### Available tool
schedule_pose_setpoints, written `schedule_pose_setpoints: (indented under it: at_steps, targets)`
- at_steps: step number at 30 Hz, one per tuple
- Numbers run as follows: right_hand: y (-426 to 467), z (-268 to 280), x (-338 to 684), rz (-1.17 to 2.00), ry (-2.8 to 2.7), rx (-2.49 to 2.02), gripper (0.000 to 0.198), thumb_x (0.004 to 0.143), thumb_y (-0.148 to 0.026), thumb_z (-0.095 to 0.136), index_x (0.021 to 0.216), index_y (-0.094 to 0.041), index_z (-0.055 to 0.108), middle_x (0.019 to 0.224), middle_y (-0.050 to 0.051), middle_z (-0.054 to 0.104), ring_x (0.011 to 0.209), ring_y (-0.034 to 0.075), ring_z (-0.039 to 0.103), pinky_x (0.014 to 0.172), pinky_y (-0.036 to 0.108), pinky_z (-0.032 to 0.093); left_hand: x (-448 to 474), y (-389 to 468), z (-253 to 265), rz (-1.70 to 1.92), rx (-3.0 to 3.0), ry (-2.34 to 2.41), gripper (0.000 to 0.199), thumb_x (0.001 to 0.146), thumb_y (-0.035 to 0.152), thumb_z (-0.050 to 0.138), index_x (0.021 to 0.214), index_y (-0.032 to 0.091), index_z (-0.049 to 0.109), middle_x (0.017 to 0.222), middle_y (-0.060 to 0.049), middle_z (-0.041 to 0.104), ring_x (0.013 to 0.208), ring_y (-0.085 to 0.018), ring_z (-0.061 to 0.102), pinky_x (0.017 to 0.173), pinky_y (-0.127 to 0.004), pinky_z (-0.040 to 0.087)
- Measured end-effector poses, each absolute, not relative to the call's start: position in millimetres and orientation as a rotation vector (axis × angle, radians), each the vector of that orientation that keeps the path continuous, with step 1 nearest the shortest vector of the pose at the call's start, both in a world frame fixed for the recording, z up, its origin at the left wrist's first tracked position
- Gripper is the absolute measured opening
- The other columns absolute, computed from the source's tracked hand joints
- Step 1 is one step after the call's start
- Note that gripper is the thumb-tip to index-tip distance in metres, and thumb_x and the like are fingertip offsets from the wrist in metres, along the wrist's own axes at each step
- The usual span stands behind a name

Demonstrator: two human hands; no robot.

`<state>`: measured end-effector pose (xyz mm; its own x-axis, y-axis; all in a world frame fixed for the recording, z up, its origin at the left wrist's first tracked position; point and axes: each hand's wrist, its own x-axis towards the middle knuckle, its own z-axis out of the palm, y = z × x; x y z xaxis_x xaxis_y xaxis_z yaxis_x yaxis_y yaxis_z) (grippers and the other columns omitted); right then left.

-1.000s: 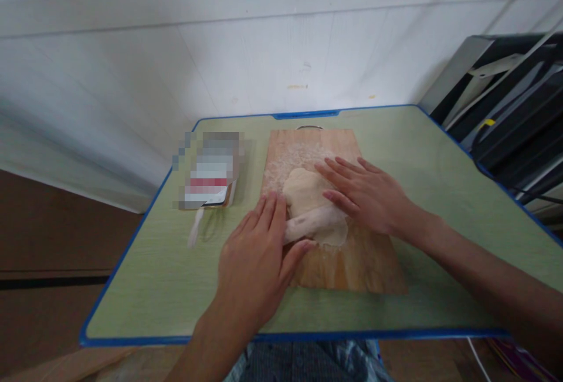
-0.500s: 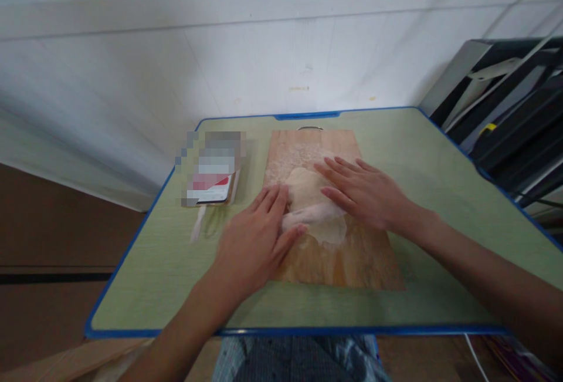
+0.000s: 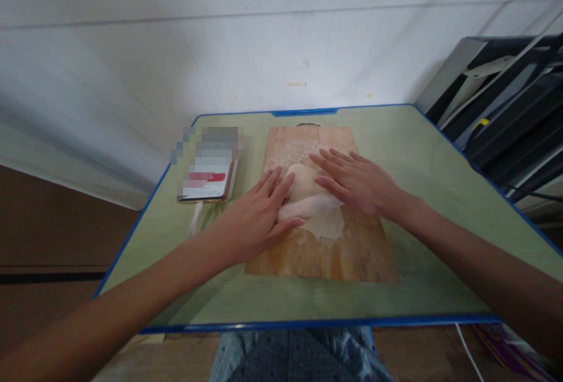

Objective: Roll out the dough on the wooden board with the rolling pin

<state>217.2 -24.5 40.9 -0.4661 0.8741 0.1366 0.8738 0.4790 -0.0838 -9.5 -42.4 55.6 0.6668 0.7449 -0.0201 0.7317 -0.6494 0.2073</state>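
Observation:
A flat sheet of pale dough (image 3: 328,226) lies on a floured wooden cutting board (image 3: 321,264). Across the dough rests a flour-coated rolling pin (image 3: 303,207), tilted slightly up to the right. My left hand (image 3: 257,215) lies over the pin's left end, fingers stretched forward and thumb along its near side. Over the right end is my right hand (image 3: 352,179), its fingers extended and spread, pointing up and left. Both palms are down and neither hand wraps round the pin. The pin's two ends are hidden beneath the hands.
A phone (image 3: 209,185), partly pixelated, stands at the left of the green table (image 3: 440,241) with a white cable (image 3: 196,217) below it. The table has a blue edge. Behind it is a white wall (image 3: 246,59); dark folded items (image 3: 519,112) lean at the right.
My left forearm has swung outward to the left, and the left fingers have shifted slightly forward. My right hand has moved slightly up and left in view. The view has shifted a little.

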Motion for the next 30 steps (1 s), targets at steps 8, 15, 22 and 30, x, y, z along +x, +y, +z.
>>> schedule_pose_setpoints:
  at_steps: [8, 15, 22, 30]
  targets:
    - [-16.6, 46.8, 213.1, 0.013, -2.611, -1.549, 0.063, 0.095, -0.051, 0.017, 0.143, -0.014, 0.035, 0.147, 0.012, 0.036, 0.136, 0.026, 0.029, 0.109, 0.05, 0.025, -12.7, -45.3, 52.9, 0.098, 2.562, 1.224, 0.066, 0.094, 0.053, 0.023, 0.144, 0.011, 0.02, 0.154, -0.016, 0.019, 0.143, -0.023, 0.011, 0.114, -0.045, 0.02]
    - [-22.8, 40.6, 218.8, 0.048, -2.599, -1.557, 0.066, 0.094, -0.055, 0.014, 0.144, -0.016, 0.034, 0.146, 0.011, 0.038, 0.135, 0.026, 0.031, 0.107, 0.05, 0.028, -8.8, -40.7, 52.1, 0.173, 2.673, 1.253, 0.064, 0.091, 0.053, 0.036, 0.142, 0.015, 0.028, 0.153, -0.014, 0.023, 0.143, -0.026, 0.011, 0.114, -0.047, 0.021]
    - [-2.5, 39.7, 218.7, 0.096, -2.655, -1.568, 0.068, 0.092, -0.059, 0.011, 0.146, -0.021, 0.028, 0.15, 0.01, 0.031, 0.138, 0.027, 0.024, 0.107, 0.053, 0.026, -10.9, -33.0, 50.8, 0.138, 2.578, 1.305, 0.06, 0.094, 0.051, 0.024, 0.143, 0.017, 0.027, 0.152, -0.011, 0.027, 0.142, -0.024, 0.014, 0.113, -0.046, 0.021]
    - [-14.3, 43.4, 217.5, 0.037, -2.671, -1.591, 0.068, 0.094, -0.057, 0.011, 0.146, -0.017, 0.028, 0.149, 0.014, 0.03, 0.138, 0.028, 0.025, 0.107, 0.051, 0.028, -10.6, -34.6, 47.5, 0.188, 2.604, 1.3, 0.062, 0.094, 0.052, 0.025, 0.143, 0.014, 0.026, 0.153, -0.014, 0.023, 0.143, -0.025, 0.01, 0.114, -0.047, 0.019]
